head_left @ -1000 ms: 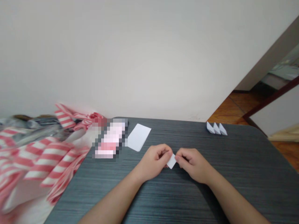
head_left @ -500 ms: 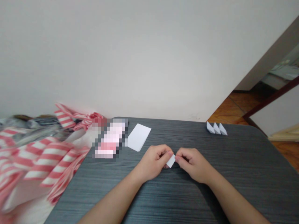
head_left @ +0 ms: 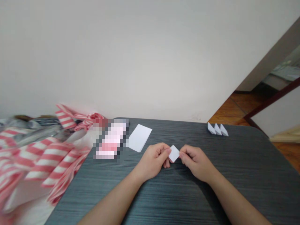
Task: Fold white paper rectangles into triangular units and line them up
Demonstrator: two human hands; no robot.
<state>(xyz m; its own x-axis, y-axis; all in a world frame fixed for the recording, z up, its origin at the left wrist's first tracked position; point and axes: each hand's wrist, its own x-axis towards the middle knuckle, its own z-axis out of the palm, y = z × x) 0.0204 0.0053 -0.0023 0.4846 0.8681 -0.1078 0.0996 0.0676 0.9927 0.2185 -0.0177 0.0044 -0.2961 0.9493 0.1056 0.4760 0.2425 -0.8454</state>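
A small folded white paper piece (head_left: 174,153) is pinched between both hands just above the dark grey table (head_left: 246,168). My left hand (head_left: 154,161) grips its left edge with thumb and fingertips. My right hand (head_left: 194,162) grips its right edge. The piece stands tilted like a diamond. A flat white paper rectangle (head_left: 140,137) lies on the table behind my left hand.
Three folded white paper triangles (head_left: 217,129) stand in a row at the table's far right. A blurred pink and white object (head_left: 111,139) lies beside the paper rectangle. Red-and-white striped cloth (head_left: 39,159) is heaped at the left. A pale wall rises behind.
Both hands have lifted the folded paper piece slightly and turned it, so more of its white face shows as a diamond.
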